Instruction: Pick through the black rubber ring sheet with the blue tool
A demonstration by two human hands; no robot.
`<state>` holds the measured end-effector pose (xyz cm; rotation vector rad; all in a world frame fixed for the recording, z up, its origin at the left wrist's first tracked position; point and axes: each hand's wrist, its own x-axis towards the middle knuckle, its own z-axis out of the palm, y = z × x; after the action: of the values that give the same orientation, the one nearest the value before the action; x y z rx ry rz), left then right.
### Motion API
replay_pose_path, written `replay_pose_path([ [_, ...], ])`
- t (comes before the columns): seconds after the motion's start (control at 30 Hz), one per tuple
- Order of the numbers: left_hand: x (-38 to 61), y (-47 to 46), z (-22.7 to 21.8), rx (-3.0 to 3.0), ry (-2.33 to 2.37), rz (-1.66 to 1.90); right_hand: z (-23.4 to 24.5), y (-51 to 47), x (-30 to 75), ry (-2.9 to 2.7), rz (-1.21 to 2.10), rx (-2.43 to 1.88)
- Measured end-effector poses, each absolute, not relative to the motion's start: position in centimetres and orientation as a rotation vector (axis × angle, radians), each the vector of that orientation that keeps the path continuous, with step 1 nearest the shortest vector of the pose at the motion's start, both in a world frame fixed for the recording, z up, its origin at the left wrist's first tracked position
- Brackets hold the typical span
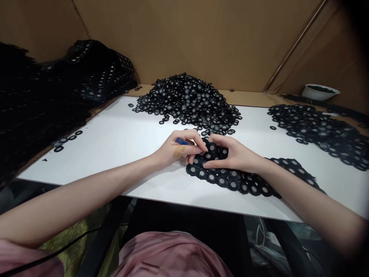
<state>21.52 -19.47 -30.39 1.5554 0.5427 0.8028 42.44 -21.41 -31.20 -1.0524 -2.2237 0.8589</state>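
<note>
A black sheet of joined rubber rings with grey centres [230, 179] lies on the white table top [121, 134], running under my right forearm. My left hand [180, 148] is closed at the sheet's far end, pinching a ring, with a blue piece showing on top of its fingers. My right hand [230, 154] rests on the same end of the sheet, fingers curled and pressing on the rings right beside my left fingertips.
A big heap of loose black rings [187, 98] lies just beyond my hands. More loose rings [319, 129] spread at the right. Stacked black sheets [43, 96] fill the left side. A white bowl [319, 91] stands far right. Cardboard walls [187, 34] enclose the back.
</note>
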Motion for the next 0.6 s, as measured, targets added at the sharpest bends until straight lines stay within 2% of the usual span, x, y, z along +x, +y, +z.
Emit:
replay_pose_path([
  [0.6,21.57,-18.92,-30.71,1.386,0.451,0.827,-30.59,-21.59,42.32,-2.200,0.930,-0.994],
])
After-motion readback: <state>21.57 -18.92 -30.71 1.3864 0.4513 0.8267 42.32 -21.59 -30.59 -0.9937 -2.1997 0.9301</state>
